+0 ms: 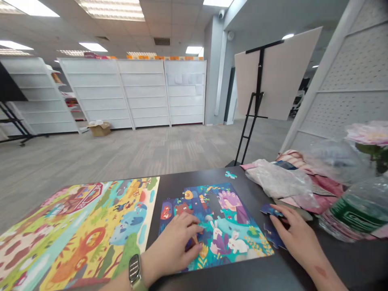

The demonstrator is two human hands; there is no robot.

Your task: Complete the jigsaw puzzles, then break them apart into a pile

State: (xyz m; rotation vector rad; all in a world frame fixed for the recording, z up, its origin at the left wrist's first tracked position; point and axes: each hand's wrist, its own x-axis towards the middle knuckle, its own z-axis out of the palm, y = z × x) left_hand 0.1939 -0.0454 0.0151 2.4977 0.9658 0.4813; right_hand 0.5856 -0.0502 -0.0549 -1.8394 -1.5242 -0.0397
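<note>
A jigsaw puzzle [239,226] with rabbits and a purple peacock lies mostly assembled on the black table, with a gap in its upper middle. My left hand [182,238], a watch [134,268] on its wrist, rests on the puzzle's left part with fingers apart; its palm hides some of the picture. To the right of the puzzle, my right hand [292,228] has thumb and fingers closed on a dark blue puzzle piece [266,209]. More loose dark pieces [270,234] lie below that hand, partly covered. One turquoise piece [230,175] sits apart near the far table edge.
A larger farm-and-animal puzzle [100,230] covers the table's left side. At right are a crumpled plastic bag [279,178], pink cloth [327,190], a green-labelled bottle [357,210] and a pink flower [368,133]. Beyond the table stand an easel [257,97] and white shelves [142,93].
</note>
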